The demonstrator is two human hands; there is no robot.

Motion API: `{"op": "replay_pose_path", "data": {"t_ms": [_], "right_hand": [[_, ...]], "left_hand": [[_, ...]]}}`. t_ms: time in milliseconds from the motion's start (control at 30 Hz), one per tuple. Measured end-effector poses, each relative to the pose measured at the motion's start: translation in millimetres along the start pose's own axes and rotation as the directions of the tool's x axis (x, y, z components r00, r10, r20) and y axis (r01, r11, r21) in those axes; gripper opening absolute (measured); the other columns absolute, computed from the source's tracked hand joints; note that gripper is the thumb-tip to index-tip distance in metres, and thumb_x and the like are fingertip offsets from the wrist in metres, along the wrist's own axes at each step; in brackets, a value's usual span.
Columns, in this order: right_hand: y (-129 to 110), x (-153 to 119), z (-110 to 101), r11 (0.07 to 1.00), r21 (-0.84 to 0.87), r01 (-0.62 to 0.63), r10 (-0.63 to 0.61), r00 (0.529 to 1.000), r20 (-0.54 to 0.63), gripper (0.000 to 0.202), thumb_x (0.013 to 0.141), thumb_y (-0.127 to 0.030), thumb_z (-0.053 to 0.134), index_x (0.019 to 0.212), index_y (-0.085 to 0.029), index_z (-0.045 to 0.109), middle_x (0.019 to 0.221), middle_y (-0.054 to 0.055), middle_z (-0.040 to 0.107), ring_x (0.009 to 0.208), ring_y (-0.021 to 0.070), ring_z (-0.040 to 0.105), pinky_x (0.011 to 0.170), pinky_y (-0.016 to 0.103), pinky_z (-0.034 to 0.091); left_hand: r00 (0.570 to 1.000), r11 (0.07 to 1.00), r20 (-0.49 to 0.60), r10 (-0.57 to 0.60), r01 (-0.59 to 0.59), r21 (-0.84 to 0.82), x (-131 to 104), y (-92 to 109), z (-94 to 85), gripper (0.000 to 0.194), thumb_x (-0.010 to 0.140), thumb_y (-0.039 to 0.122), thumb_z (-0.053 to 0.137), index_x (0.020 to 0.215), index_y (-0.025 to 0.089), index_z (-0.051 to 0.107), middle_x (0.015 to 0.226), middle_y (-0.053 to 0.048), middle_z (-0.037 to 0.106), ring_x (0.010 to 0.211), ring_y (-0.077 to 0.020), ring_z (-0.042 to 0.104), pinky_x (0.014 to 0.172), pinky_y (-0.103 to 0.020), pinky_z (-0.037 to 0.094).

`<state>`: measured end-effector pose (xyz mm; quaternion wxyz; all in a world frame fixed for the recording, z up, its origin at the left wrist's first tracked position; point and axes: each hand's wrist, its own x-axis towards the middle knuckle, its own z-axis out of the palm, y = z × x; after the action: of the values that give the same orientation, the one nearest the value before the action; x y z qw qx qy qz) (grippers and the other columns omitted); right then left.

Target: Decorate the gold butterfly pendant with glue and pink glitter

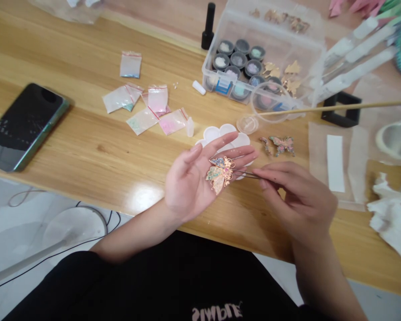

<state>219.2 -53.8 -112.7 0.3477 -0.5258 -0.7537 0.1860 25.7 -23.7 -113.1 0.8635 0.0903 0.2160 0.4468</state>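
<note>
The head view shows my left hand (194, 187) palm up, its fingers spread, making a flat rest for the butterfly ornament (217, 174), which lies across the palm near the finger bases. My right hand (297, 196) pinches the tweezers (249, 174) well back from the tips, probably to keep my knuckles clear of the ornament; the tips meet its edge, though whether they grip it I cannot tell. A white scalloped dish (212, 133) sits on the desk (87, 147) just past my left fingers, partly hidden by them, within easy reach, I judge. A second butterfly (283, 146) lies apart, just beyond my right hand. Farther beyond both hands, a clear box (205, 71) holds little pots (238, 59), seemingly kept separate by colour.
</note>
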Motion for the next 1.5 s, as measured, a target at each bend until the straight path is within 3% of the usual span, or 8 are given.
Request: {"op": "replay_pose_path", "data": {"t_ms": [267,700,1300,1500], "right_hand": [[1.1,0.4,-0.2,1.000,0.015,0.018,-0.018,1.000,-0.002,0.029,0.088,-0.007,0.064,0.106,-0.028,0.074,0.095,0.000,0.075,0.078,0.0137,0.067,0.057,0.025,0.049],[1.2,-1.1,0.1,0.999,0.008,0.040,-0.040,0.999,-0.031,0.033,0.086,-0.005,0.066,0.108,-0.028,0.074,0.096,0.000,0.074,0.081,0.0146,0.067,0.062,0.027,0.052],[0.8,0.5,0.0,0.997,-0.041,0.063,-0.063,0.998,-0.009,0.031,0.089,-0.008,0.064,0.109,-0.029,0.073,0.095,-0.001,0.075,0.075,0.0124,0.066,0.055,0.025,0.048],[1.1,-0.5,-0.5,0.996,-0.064,0.053,-0.055,0.998,-0.023,0.030,0.088,-0.009,0.065,0.108,-0.030,0.074,0.096,-0.001,0.075,0.072,0.0119,0.065,0.052,0.025,0.046]], "left_hand": [[1.000,1.000,-0.002,0.018,-0.018,0.001,0.3,-0.6,-0.7,0.048,0.097,0.050,0.041,0.125,0.015,0.060,0.116,-0.012,0.075,0.135,-0.0306,0.059,0.120,-0.046,0.034],[1.000,1.000,0.009,0.012,-0.012,0.008,1.3,-0.5,-1.2,0.049,0.097,0.051,0.043,0.126,0.015,0.060,0.118,-0.012,0.075,0.135,-0.0308,0.058,0.121,-0.046,0.034],[1.000,1.000,0.001,0.001,-0.001,0.019,0.3,-1.2,-0.8,0.053,0.095,0.051,0.046,0.130,0.014,0.058,0.122,-0.013,0.073,0.139,-0.0320,0.054,0.122,-0.048,0.032],[1.000,1.000,-0.002,0.003,-0.003,0.008,0.4,-0.1,-0.4,0.049,0.096,0.050,0.044,0.126,0.014,0.059,0.118,-0.013,0.074,0.134,-0.0310,0.059,0.120,-0.046,0.035]]}}
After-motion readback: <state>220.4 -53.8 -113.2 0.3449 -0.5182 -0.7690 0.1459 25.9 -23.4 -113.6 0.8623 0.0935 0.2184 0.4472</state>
